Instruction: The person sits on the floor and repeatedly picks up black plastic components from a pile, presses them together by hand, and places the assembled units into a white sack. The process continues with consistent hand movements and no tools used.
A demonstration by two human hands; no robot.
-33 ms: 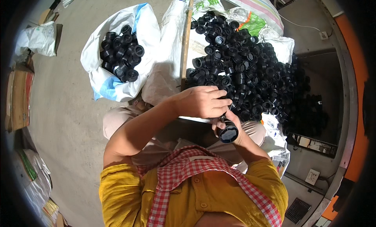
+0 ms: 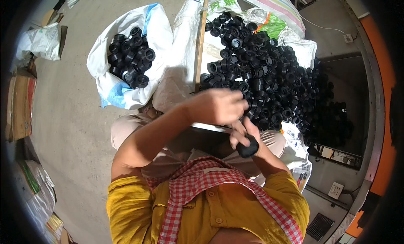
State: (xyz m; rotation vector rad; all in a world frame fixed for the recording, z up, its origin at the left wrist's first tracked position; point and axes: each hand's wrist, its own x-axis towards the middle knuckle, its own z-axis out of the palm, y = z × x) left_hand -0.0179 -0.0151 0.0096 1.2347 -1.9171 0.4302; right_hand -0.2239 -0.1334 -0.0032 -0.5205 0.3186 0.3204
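Note:
My right hand (image 2: 245,132) is closed around a black round plastic part (image 2: 247,146), gripping it above my lap. Its dark end is tilted toward me, and motion smears its details. My left hand (image 2: 219,106) is just above and left of the right hand, at the near edge of a large heap of black plastic rings and caps (image 2: 261,71). Its fingers are bent and blurred. Whether anything small sits in them is hidden.
A white woven sack (image 2: 99,63) with several black plastic parts inside stands at the left. A wooden strip (image 2: 200,46) runs along the heap's left edge. A cardboard box (image 2: 21,107) is at far left, and a wall socket (image 2: 335,190) at lower right.
The black part in my right hand has turned, so its open round end no longer faces up. My left hand has lifted slightly off the right, and its fingers have curled.

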